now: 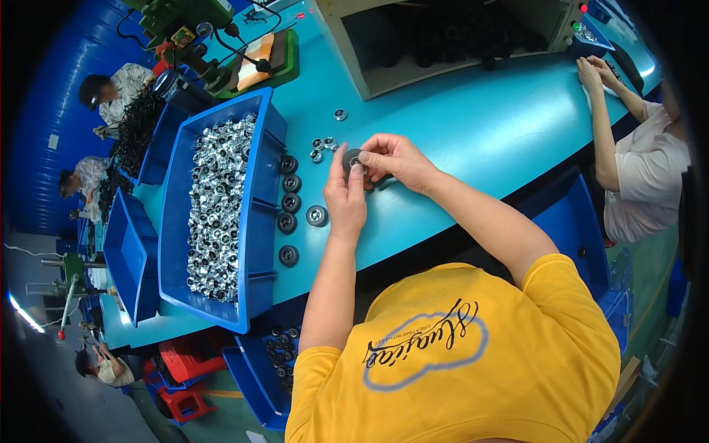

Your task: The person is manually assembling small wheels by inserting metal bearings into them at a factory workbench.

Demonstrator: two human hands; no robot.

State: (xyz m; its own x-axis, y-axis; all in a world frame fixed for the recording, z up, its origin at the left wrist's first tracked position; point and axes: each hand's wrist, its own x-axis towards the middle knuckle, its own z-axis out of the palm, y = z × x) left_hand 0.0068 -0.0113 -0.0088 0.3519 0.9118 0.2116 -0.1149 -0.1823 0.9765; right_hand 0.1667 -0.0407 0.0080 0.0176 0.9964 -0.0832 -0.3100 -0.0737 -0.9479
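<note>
Currently: one black wheel pinched between both hands

Item in grip: you hold a small black wheel point(353, 159) with a metal centre just above the teal table point(473, 125). Your right hand point(395, 159) pinches it from the right with its fingertips; your left hand point(346, 193) presses its thumb against the near face.

Step, as judged: seating or checking the metal centre.

Next move calls for: steady thumb pressure, wheel kept square.

Nearby stock: a row of finished wheels point(289, 203) along the blue bin point(255, 244); inside it, silvery metal parts point(216, 207); loose small bearings point(323, 146) just beside your fingers.
</note>
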